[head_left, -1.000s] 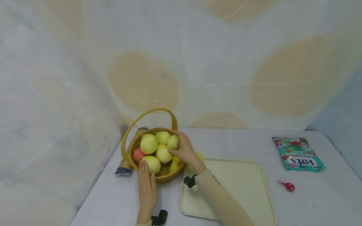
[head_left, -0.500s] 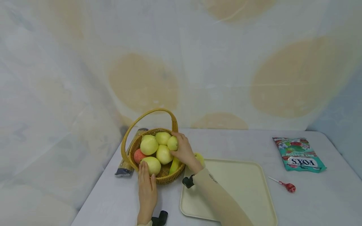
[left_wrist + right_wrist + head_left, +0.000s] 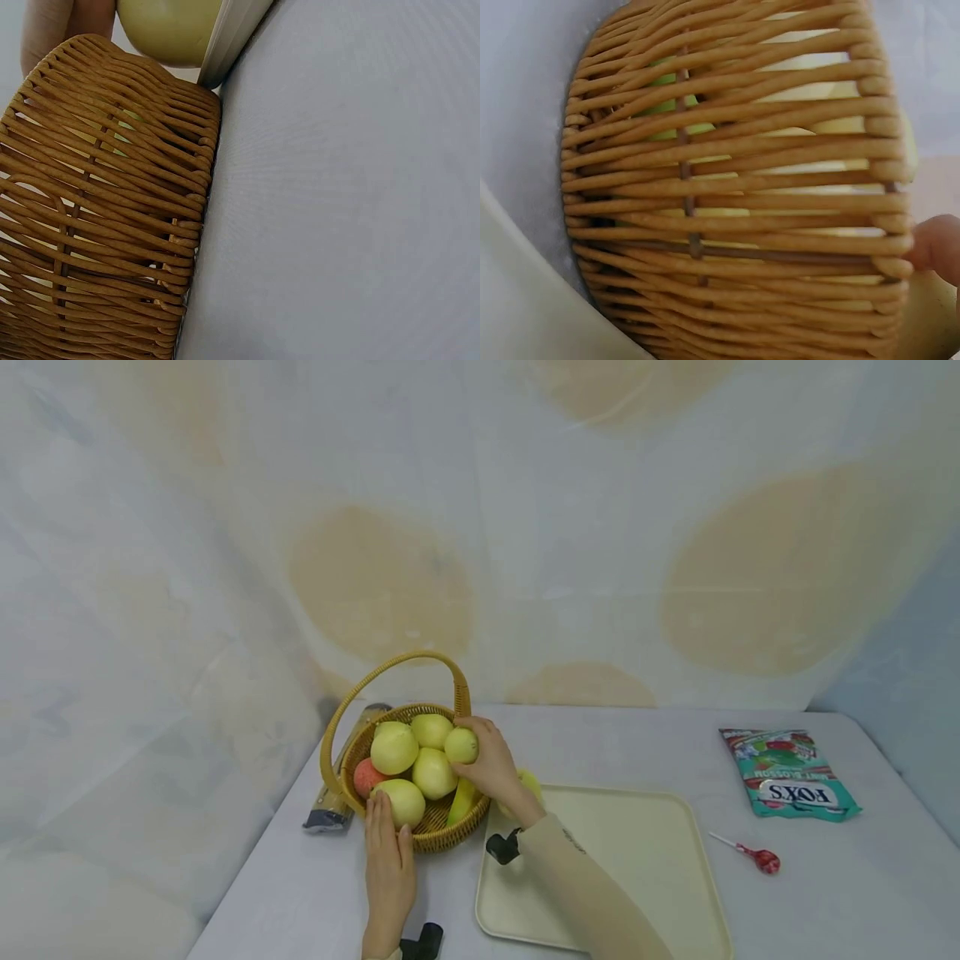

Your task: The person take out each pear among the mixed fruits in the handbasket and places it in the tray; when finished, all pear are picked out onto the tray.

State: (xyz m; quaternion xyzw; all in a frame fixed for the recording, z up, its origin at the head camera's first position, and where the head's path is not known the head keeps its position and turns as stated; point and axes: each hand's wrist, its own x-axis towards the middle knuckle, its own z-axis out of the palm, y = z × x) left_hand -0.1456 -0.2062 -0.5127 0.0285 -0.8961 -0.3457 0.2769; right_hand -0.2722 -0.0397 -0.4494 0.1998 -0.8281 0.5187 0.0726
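Observation:
A brown wicker basket (image 3: 442,838) with an arched handle holds several yellow-green fruits (image 3: 393,748), a red fruit (image 3: 367,777) and what looks like a banana (image 3: 461,802). At its right rim my right hand (image 3: 495,768) pinches a small yellow-green fruit (image 3: 461,745), thumb in front and fingers behind. My left hand (image 3: 390,868) lies with straight fingers against the near left side, fingertips at a large yellow-green fruit (image 3: 403,803). Both wrist views are largely filled by the basket's weave (image 3: 105,202); a piece of my right hand (image 3: 937,244) shows beside its rim.
Right of the basket lies a cream tray (image 3: 637,860), with another yellow-green fruit (image 3: 528,782) by its far left corner. A red lollipop (image 3: 765,861) and a green Fox's candy bag (image 3: 798,781) lie farther right. A long packet (image 3: 327,810) lies left of the basket.
My right hand has shifted only slightly at the small yellow-green fruit. My left hand and the basket stay in place.

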